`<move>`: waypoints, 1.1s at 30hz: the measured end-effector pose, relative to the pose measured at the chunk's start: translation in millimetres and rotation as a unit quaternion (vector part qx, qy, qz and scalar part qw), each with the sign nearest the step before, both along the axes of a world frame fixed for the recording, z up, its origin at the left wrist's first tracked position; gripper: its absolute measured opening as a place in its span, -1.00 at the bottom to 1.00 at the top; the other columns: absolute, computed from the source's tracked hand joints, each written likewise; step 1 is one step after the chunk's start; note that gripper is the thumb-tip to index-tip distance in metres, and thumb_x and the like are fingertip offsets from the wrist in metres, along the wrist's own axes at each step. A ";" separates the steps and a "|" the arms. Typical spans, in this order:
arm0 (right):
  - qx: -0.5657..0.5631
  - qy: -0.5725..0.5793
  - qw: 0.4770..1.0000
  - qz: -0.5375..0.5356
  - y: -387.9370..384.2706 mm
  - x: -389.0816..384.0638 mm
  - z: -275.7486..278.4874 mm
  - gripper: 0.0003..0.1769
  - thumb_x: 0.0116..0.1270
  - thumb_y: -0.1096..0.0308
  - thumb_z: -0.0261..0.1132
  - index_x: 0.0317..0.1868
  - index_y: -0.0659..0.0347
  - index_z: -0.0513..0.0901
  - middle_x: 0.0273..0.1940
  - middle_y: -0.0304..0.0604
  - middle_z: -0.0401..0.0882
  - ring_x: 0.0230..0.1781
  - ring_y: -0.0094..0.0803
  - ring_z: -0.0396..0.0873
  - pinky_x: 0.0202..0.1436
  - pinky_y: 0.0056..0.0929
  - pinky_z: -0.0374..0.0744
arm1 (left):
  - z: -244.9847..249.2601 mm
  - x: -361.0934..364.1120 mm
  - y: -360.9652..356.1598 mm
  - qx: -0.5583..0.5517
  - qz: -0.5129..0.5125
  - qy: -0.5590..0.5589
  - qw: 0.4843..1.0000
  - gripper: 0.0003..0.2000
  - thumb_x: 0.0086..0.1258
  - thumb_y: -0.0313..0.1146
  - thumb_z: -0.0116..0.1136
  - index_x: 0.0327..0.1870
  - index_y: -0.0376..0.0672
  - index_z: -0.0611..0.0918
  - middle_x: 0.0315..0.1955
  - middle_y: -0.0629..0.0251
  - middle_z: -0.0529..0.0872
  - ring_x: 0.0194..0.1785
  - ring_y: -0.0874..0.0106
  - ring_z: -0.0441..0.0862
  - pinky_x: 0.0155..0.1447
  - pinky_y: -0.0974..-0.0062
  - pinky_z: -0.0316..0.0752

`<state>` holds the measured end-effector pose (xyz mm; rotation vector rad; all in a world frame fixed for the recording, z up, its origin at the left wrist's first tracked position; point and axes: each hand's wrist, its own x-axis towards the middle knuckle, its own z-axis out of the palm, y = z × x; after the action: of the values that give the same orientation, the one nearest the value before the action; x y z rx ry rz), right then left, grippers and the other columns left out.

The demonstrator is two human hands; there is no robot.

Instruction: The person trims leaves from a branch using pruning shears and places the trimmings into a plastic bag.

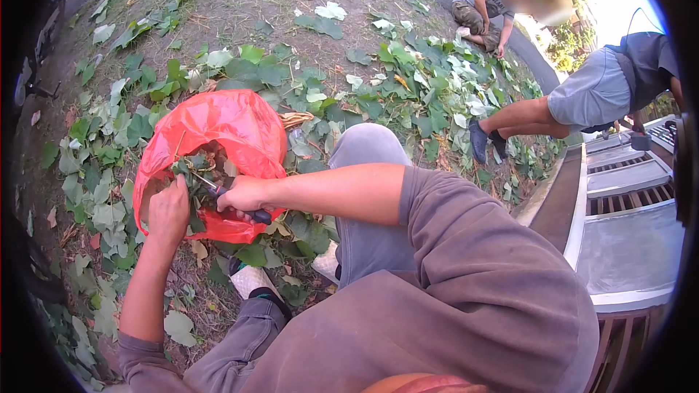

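Note:
A red plastic bag (244, 120) stands on the leaf-covered ground in front of my knees, its mouth turned towards me. Dark cut leaves and stems (211, 159) show inside the opening. At the left of the bag's mouth, my left hand (169, 207) is closed on a leafy stem (195, 166); its fingertips are partly hidden. My right hand (244, 195) grips pruning shears (211, 187) by their dark handles. The blades point left, towards the leaves beside my left hand, and their tips are hidden among the leaves.
Cut vine leaves (429, 87) lie over much of the soil. One person (484, 11) crouches at the far right; another person (593, 91) bends over nearer, beside pale framed panels (630, 175). Dark bicycle-like parts (33, 80) stand at the left edge.

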<state>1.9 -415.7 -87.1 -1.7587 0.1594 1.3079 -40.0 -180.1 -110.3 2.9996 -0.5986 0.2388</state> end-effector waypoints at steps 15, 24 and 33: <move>0.058 0.000 0.998 0.024 2.9 10.2 -12.6 -0.65 0.27 0.13 0.47 -0.32 0.29 0.64 -0.45 -0.16 0.61 -0.56 -0.36 0.61 -0.43 -0.32 0.64 | -0.1 6.9 6.2 -0.011 0.048 0.037 0.998 -0.79 0.47 -0.47 0.05 0.05 -0.33 0.56 -0.33 0.07 0.76 -0.25 0.14 0.81 -0.22 0.20 0.69; 0.069 0.022 0.994 0.083 1.7 17.4 -23.5 -0.72 0.25 0.19 0.44 -0.29 0.28 0.71 -0.38 -0.19 0.65 -0.40 -0.42 0.63 -0.29 -0.38 0.61 | 4.7 9.5 3.7 -0.035 0.069 0.111 0.991 -0.62 0.41 -0.38 0.23 0.17 -0.35 0.50 -0.22 -0.05 0.76 -0.18 -0.01 0.80 -0.13 0.07 0.69; 0.047 0.031 0.993 0.099 -3.4 29.4 -31.0 -0.66 0.31 0.12 0.37 -0.21 0.29 0.73 -0.34 -0.20 0.64 -0.33 -0.42 0.61 -0.23 -0.39 0.60 | 40.0 19.0 -11.3 -0.113 0.058 0.203 0.971 -0.50 0.42 -0.30 0.29 0.24 -0.44 0.42 -0.07 -0.24 0.70 0.08 -0.15 0.69 0.17 -0.05 0.58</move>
<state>31.3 -419.1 -118.1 -1.6872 -0.0425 1.4888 -21.0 -191.3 -70.3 2.7445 -0.3280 -0.2787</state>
